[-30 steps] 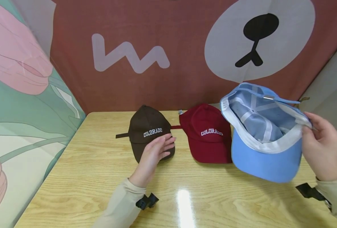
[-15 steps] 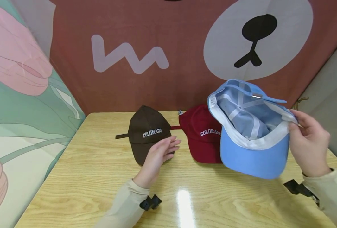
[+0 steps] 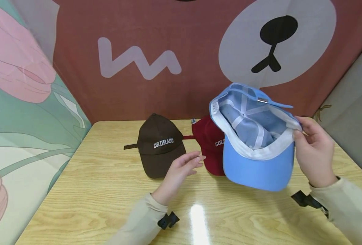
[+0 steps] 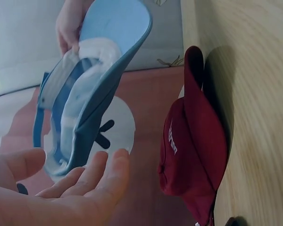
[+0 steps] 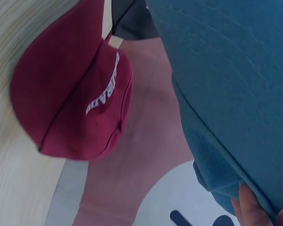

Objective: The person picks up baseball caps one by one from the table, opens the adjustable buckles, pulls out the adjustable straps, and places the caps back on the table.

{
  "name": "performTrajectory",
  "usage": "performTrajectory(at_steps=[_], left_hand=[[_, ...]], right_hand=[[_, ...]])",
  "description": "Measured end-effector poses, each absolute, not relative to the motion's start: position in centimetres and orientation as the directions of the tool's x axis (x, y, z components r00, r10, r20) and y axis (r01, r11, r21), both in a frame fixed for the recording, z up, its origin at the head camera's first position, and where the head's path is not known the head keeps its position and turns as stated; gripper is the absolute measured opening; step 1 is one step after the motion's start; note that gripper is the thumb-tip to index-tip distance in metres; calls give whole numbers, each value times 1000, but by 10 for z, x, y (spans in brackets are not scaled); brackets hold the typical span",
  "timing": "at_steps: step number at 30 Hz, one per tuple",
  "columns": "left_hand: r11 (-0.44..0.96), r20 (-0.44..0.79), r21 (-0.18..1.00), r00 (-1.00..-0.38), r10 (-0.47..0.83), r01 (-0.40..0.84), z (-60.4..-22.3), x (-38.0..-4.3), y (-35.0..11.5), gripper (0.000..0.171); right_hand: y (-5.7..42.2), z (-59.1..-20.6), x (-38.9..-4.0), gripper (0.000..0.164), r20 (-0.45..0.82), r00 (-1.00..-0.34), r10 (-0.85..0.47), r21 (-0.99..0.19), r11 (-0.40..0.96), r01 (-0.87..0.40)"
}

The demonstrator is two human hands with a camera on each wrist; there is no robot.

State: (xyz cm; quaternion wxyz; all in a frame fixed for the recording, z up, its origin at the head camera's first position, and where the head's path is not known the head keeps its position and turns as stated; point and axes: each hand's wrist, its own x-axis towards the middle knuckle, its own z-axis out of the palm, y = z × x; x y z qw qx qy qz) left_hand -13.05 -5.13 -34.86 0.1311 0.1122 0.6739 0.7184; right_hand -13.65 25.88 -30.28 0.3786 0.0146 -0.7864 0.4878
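Observation:
A light blue baseball cap (image 3: 260, 166) is held up off the table, its inside turned toward the head camera. My right hand (image 3: 315, 151) pinches its edge at the right side, as the right wrist view shows with fingertips (image 5: 250, 207) on the blue cloth. To the left of the cap, my left hand (image 3: 182, 173) hovers with fingers extended, apart from it and holding nothing. Behind the blue cap lies a red cap (image 3: 210, 146), partly hidden, with its white lettering cut off. A dark brown cap (image 3: 161, 146) marked COLORADO rests further left.
All of this is over a pale wooden table (image 3: 86, 190). A brown cloth backdrop (image 3: 132, 95) with a bear's face hangs behind it. Floral fabric (image 3: 25, 136) stands at the left and a grey wall covering (image 3: 352, 102) at the right.
My right hand has carried the blue cap leftward, so it now covers more of the red cap. My left hand has shifted right, away from the brown cap.

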Motion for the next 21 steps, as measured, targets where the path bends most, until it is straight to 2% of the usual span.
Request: performTrajectory(at_steps=[10,21], left_hand=[[-61,-24,997,-910,415,-55,-349,-129,-45,48],[-77,-26,995,-892,452,-68,-349,-131,-38,51]], right_hand=[[237,-300,-139,37,595,-738,320,-778,461,-427],[212,-302,-143,33,654,-716,244,-748,354,-562]])
